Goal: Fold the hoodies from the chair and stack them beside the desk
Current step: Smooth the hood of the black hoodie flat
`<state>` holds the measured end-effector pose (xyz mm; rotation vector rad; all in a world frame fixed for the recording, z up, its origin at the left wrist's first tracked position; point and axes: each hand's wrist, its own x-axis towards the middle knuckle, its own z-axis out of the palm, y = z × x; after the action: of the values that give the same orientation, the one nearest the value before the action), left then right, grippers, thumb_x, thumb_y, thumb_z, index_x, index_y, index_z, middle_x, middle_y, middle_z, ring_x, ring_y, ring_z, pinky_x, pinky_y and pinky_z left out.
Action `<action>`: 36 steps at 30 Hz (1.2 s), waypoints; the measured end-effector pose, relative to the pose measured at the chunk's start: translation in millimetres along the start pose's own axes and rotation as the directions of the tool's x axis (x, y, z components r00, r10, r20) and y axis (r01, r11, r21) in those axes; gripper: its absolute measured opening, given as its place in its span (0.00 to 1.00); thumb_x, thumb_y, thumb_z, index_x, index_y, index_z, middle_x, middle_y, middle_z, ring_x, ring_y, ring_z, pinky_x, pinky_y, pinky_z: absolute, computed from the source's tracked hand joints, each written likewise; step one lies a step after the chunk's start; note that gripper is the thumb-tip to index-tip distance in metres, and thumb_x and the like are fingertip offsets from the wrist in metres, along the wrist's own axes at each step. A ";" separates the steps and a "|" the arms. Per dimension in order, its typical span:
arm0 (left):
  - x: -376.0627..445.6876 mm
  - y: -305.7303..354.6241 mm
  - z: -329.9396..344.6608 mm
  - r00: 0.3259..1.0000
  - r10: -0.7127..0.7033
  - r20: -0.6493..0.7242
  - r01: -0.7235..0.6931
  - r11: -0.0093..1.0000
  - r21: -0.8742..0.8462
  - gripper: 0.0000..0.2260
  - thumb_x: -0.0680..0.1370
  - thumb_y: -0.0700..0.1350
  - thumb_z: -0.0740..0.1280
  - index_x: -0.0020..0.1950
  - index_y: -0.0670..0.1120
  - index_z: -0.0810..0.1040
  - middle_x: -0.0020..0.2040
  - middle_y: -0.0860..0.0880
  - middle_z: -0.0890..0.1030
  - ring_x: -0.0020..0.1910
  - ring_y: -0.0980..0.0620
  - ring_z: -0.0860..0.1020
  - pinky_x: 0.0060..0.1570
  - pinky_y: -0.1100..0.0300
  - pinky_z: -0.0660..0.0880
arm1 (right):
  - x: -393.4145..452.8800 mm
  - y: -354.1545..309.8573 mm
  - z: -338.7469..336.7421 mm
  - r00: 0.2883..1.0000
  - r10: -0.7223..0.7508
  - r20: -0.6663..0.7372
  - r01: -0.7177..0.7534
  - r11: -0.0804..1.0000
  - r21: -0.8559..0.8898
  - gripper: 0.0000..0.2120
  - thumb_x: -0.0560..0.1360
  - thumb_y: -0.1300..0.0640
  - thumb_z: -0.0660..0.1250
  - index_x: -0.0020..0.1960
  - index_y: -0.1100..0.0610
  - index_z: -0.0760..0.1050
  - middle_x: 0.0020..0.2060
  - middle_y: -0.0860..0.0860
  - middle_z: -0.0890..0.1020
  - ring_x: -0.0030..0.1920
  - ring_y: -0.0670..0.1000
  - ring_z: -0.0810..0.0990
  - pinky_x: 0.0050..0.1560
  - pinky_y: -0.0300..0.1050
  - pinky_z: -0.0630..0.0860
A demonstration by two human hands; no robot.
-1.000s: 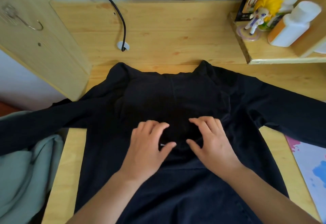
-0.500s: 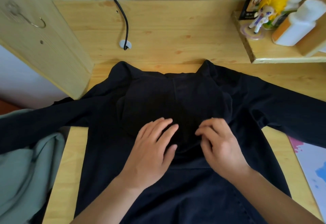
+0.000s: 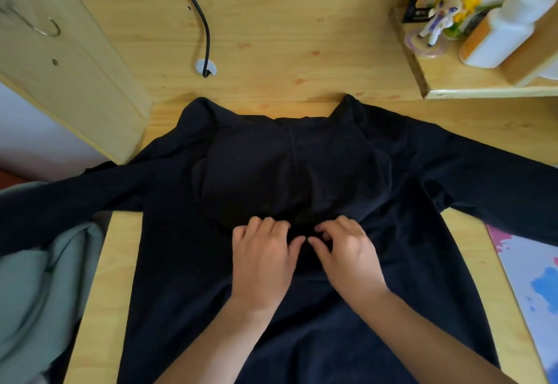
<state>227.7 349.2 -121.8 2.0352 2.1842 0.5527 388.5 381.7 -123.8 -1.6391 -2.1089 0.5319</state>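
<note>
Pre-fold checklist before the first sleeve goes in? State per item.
1. Hoodie flat on desk: ok, body spread, back up.
2. Hood laid down onto the back: ok; both hands at its tip.
3. Left hand and right hand free to move: cannot tell, fingers curled on the fabric, maybe pinching.
4. Left sleeve on desk: not ok, it runs off the edge over the grey garment.
5. Right sleeve laid out: ok in part, its end is out of frame.
6. Cable clear of hoodie: ok.
</note>
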 end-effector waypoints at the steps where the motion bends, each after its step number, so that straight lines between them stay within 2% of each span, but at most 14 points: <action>1: 2.1 2.4 1.4 0.999 -0.046 0.016 0.046 0.999 -0.015 0.11 0.78 0.58 0.70 0.50 0.51 0.83 0.40 0.55 0.80 0.44 0.51 0.76 0.47 0.53 0.71 | 1.5 -1.9 3.9 0.999 0.054 0.006 -0.054 0.999 -0.005 0.10 0.71 0.55 0.78 0.49 0.56 0.81 0.41 0.46 0.78 0.44 0.49 0.78 0.43 0.44 0.80; 6: 1.7 6.6 7.1 0.992 -0.114 0.053 0.120 0.981 -0.149 0.06 0.74 0.50 0.77 0.44 0.54 0.80 0.38 0.59 0.77 0.44 0.54 0.74 0.52 0.54 0.70 | 7.5 -13.5 5.6 0.994 0.085 0.068 -0.083 0.996 -0.031 0.06 0.71 0.56 0.76 0.45 0.53 0.80 0.38 0.45 0.78 0.44 0.49 0.78 0.45 0.52 0.80; 8: -2.8 5.6 1.5 0.995 -0.096 0.014 0.097 0.979 -0.178 0.06 0.75 0.49 0.76 0.44 0.54 0.80 0.39 0.60 0.76 0.45 0.55 0.74 0.55 0.52 0.70 | 5.7 -17.2 -1.0 0.990 0.118 0.080 -0.121 0.992 0.033 0.05 0.72 0.58 0.74 0.42 0.52 0.79 0.37 0.43 0.78 0.42 0.47 0.76 0.45 0.49 0.79; 12: -28.0 7.6 -15.9 0.995 0.051 -0.086 -0.071 0.965 -0.253 0.04 0.77 0.48 0.73 0.44 0.51 0.80 0.46 0.56 0.74 0.50 0.55 0.73 0.58 0.55 0.66 | -5.2 -15.6 -35.5 0.972 0.185 -0.147 -0.153 0.967 0.202 0.07 0.72 0.62 0.71 0.42 0.52 0.75 0.38 0.44 0.75 0.38 0.45 0.75 0.40 0.42 0.73; 15: -39.8 -0.1 -13.1 0.982 0.186 -0.018 -0.185 0.952 -0.242 0.03 0.77 0.48 0.73 0.45 0.51 0.81 0.49 0.55 0.72 0.52 0.53 0.72 0.58 0.53 0.68 | 5.6 1.8 -50.5 0.963 0.086 -0.257 -0.056 0.991 0.122 0.05 0.74 0.63 0.69 0.48 0.56 0.78 0.46 0.48 0.76 0.45 0.51 0.76 0.47 0.46 0.75; 17: -30.2 -12.4 -17.4 0.940 0.341 0.029 -0.329 0.923 -0.200 0.03 0.77 0.47 0.72 0.44 0.49 0.82 0.50 0.54 0.73 0.53 0.52 0.73 0.58 0.51 0.70 | 26.9 12.2 -52.2 0.965 -0.047 -0.259 0.056 0.998 0.028 0.07 0.77 0.62 0.69 0.54 0.59 0.79 0.52 0.51 0.77 0.52 0.54 0.75 0.53 0.49 0.75; 19: -9.3 -17.6 -29.8 0.889 0.458 -0.021 -0.449 0.860 -0.244 0.04 0.77 0.45 0.70 0.43 0.46 0.82 0.49 0.51 0.76 0.52 0.49 0.75 0.56 0.51 0.70 | 54.1 16.5 -51.1 0.960 -0.180 -0.213 0.173 0.984 -0.049 0.12 0.79 0.58 0.67 0.61 0.60 0.79 0.59 0.54 0.77 0.59 0.56 0.74 0.62 0.50 0.73; 21: 15.2 -16.2 -34.3 0.916 0.391 -0.084 -0.398 0.872 -0.286 0.07 0.80 0.44 0.66 0.49 0.44 0.83 0.54 0.48 0.79 0.57 0.47 0.76 0.58 0.51 0.71 | 75.8 19.7 -44.2 0.974 -0.214 -0.072 0.202 0.968 -0.147 0.21 0.82 0.50 0.62 0.71 0.58 0.73 0.70 0.57 0.72 0.71 0.58 0.68 0.73 0.54 0.66; 22: 26.7 -15.9 -30.5 0.950 0.306 -0.056 -0.310 0.922 -0.230 0.12 0.82 0.47 0.63 0.58 0.44 0.82 0.61 0.46 0.78 0.63 0.46 0.75 0.64 0.49 0.70 | 81.7 22.1 -38.8 0.985 -0.172 0.034 0.175 0.961 -0.216 0.26 0.83 0.44 0.57 0.77 0.55 0.66 0.75 0.57 0.66 0.76 0.59 0.61 0.77 0.57 0.59; 24: 44.7 -23.4 -15.2 0.993 0.079 0.093 -0.083 0.996 0.038 0.23 0.85 0.58 0.52 0.77 0.51 0.70 0.78 0.44 0.67 0.78 0.42 0.62 0.76 0.43 0.60 | 84.6 29.0 -25.9 0.969 -0.042 0.245 0.137 0.911 -0.388 0.33 0.81 0.35 0.45 0.82 0.50 0.50 0.81 0.55 0.51 0.81 0.59 0.47 0.79 0.59 0.48; 27: 51.2 -53.5 5.3 0.958 -0.070 0.277 -0.003 0.967 0.256 0.31 0.82 0.67 0.44 0.83 0.58 0.52 0.84 0.44 0.52 0.83 0.40 0.46 0.79 0.38 0.49 | 78.4 39.7 -17.3 0.914 0.061 0.400 0.168 0.842 -0.513 0.38 0.77 0.30 0.34 0.81 0.47 0.36 0.81 0.53 0.39 0.80 0.58 0.37 0.80 0.59 0.42; 31: 53.0 -63.4 -5.1 0.940 -0.038 0.340 -0.052 0.966 0.252 0.33 0.80 0.69 0.46 0.83 0.58 0.54 0.83 0.46 0.54 0.82 0.41 0.49 0.78 0.38 0.52 | 96.2 25.2 -28.8 0.908 0.142 0.394 0.062 0.886 -0.460 0.38 0.78 0.28 0.39 0.82 0.46 0.41 0.81 0.52 0.42 0.81 0.57 0.40 0.80 0.59 0.44; 34: 84.7 -61.2 -19.3 0.982 0.020 0.186 -0.070 0.962 0.265 0.28 0.82 0.64 0.50 0.78 0.54 0.67 0.78 0.45 0.67 0.78 0.42 0.61 0.75 0.41 0.58 | 121.9 14.2 -24.2 0.974 -0.051 0.222 0.156 0.861 -0.484 0.34 0.81 0.33 0.42 0.82 0.49 0.48 0.82 0.54 0.47 0.81 0.59 0.43 0.80 0.60 0.45; 36: 108.4 -73.8 -17.5 0.984 0.048 0.170 -0.100 0.946 0.308 0.27 0.83 0.64 0.47 0.81 0.56 0.60 0.82 0.45 0.60 0.81 0.41 0.55 0.78 0.40 0.53 | 140.0 19.4 -15.5 0.965 -0.072 0.253 0.191 0.852 -0.487 0.33 0.82 0.34 0.41 0.82 0.48 0.44 0.82 0.53 0.44 0.81 0.58 0.39 0.80 0.60 0.42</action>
<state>141.9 449.5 -111.8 2.2304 2.2235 0.0380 381.7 522.9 -108.6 -1.7395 -2.6830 0.1151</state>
